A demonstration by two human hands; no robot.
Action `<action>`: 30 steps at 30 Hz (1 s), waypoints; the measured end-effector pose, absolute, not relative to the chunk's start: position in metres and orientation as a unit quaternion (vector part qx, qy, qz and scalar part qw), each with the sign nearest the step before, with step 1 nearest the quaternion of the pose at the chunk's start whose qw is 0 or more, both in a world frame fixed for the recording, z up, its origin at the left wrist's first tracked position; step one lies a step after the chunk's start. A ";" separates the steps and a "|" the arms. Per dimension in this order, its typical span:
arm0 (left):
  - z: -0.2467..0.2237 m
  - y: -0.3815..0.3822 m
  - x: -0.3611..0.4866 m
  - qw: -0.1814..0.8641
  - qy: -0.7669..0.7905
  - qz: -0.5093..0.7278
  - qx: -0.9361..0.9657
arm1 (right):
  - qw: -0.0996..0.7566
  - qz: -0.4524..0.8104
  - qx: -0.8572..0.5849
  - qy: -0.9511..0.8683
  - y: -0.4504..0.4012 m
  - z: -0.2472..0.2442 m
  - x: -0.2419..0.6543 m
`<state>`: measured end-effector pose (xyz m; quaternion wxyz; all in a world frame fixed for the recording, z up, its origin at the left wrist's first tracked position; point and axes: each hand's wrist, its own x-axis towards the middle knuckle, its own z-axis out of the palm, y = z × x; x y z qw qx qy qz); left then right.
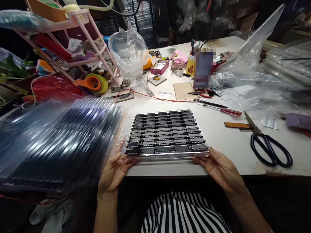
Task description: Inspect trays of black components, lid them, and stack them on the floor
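Note:
A clear plastic tray (167, 156) with rows of black comb-like parts (167, 132) lies level above the white table's front edge. My left hand (116, 168) grips its near left corner, fingers partly under the plastic. At the near right corner, my right hand (220, 166) holds the tray between thumb and fingers. Just left of the tray is a tall stack of similar clear trays (60, 145) with dark contents, blurred; its edge comes close to my left hand.
Large black-handled scissors (269, 145) lie at the right, near a red screwdriver (230, 111) and red pliers (205, 93). Behind are a beige square (183, 91), clear plastic bags (128, 51) and a pink rack (94, 48). The white table's (155, 170) front edge runs below the tray.

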<state>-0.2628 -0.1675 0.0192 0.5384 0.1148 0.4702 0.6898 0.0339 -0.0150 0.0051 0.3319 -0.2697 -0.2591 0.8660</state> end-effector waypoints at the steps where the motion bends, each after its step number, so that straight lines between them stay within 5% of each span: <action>1: 0.019 -0.167 -0.263 0.538 0.468 0.692 0.115 | 0.333 0.866 -0.268 -0.258 -0.015 0.005 0.034; 30: 0.011 -0.164 -0.272 0.519 0.481 0.706 0.009 | 0.366 0.870 -0.207 -0.256 -0.013 0.003 0.028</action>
